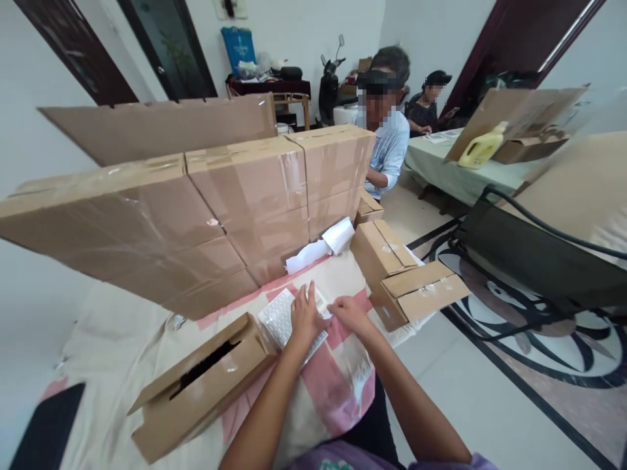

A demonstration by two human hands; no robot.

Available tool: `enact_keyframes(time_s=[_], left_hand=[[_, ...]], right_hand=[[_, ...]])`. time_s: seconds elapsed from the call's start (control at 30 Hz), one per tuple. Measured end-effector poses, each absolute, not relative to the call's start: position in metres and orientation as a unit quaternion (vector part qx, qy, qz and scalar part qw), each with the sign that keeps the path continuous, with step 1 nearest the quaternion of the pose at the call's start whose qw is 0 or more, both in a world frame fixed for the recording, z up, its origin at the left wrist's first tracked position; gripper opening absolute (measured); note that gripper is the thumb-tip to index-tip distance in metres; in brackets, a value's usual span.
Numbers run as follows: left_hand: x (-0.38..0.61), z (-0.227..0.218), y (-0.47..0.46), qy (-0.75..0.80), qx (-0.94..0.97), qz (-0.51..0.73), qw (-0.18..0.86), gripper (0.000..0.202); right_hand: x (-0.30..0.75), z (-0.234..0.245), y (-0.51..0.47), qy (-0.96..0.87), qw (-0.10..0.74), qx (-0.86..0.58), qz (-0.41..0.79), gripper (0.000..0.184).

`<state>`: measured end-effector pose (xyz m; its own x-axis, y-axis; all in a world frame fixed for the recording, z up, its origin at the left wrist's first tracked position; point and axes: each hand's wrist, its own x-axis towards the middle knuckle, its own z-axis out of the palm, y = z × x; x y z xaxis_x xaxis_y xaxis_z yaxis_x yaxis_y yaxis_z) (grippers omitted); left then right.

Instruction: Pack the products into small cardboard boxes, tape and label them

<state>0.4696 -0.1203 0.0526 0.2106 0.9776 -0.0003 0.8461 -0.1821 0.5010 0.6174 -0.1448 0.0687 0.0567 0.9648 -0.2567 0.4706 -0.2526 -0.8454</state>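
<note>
A white keyboard-like panel (280,318) with rows of small key shapes lies tilted across the pink and cream cloth. My left hand (305,318) rests over its right part, fingers spread apart and thumb toward my other hand. Just to the right, my right hand (349,314) is closed in a pinch near the panel's far right edge. Something small and whitish shows at its fingertips, too small to name. Left of the panel sits a long cardboard box (210,385) with its top slot open and dark inside.
Taped cardboard boxes (249,176) form a wall behind the cloth (337,385). Crumpled white paper (337,236) lies by it. Smaller boxes (385,251) stand at the right edge. A dark flat object (46,427) is lower left. A person (389,147) is beyond the wall.
</note>
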Motion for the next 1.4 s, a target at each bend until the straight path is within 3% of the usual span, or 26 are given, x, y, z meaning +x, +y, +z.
enact_keyframes(time_s=[0.2,0.37,0.43,0.53,0.63,0.83,0.97,1.1,1.17,1.27,1.4], left_hand=[[0.471,0.055,-0.124,0.624,0.74,0.139,0.209,0.12],[0.463,0.082,-0.142,0.605,0.75,0.131,0.231,0.105],[0.447,0.094,-0.158,0.565,0.758,0.144,0.294,0.087],[0.417,0.104,-0.185,0.456,0.706,0.169,0.515,0.062],[0.403,0.109,-0.207,0.43,0.591,0.274,0.625,0.056],[0.415,0.125,-0.233,0.54,0.481,0.485,0.493,0.035],[0.399,0.138,-0.259,0.542,0.613,0.5,0.283,0.013],[0.346,0.161,-0.285,0.53,0.637,0.559,0.044,0.004],[0.308,0.18,-0.287,0.611,0.548,0.571,0.017,0.015],[0.252,0.209,-0.27,0.662,0.541,0.466,0.227,0.033],[0.213,0.223,-0.233,0.635,0.586,0.286,0.415,0.047]], right_hand=[[0.626,0.05,-0.179,-0.483,0.303,-0.729,0.379,0.027],[0.624,0.083,-0.194,-0.525,0.369,-0.664,0.384,0.03],[0.619,0.101,-0.208,-0.54,0.413,-0.614,0.401,0.033],[0.607,0.119,-0.227,-0.522,0.469,-0.513,0.495,0.04],[0.59,0.126,-0.234,-0.474,0.453,-0.452,0.604,0.047],[0.565,0.128,-0.232,-0.515,0.441,-0.444,0.586,0.038],[0.555,0.125,-0.234,-0.553,0.396,-0.49,0.546,0.025],[0.551,0.135,-0.224,-0.589,0.301,-0.65,0.374,0.024],[0.54,0.147,-0.213,-0.628,0.31,-0.652,0.29,0.031],[0.504,0.161,-0.196,-0.773,0.338,-0.481,0.238,0.047],[0.45,0.157,-0.187,-0.891,0.231,-0.329,0.211,0.054]])
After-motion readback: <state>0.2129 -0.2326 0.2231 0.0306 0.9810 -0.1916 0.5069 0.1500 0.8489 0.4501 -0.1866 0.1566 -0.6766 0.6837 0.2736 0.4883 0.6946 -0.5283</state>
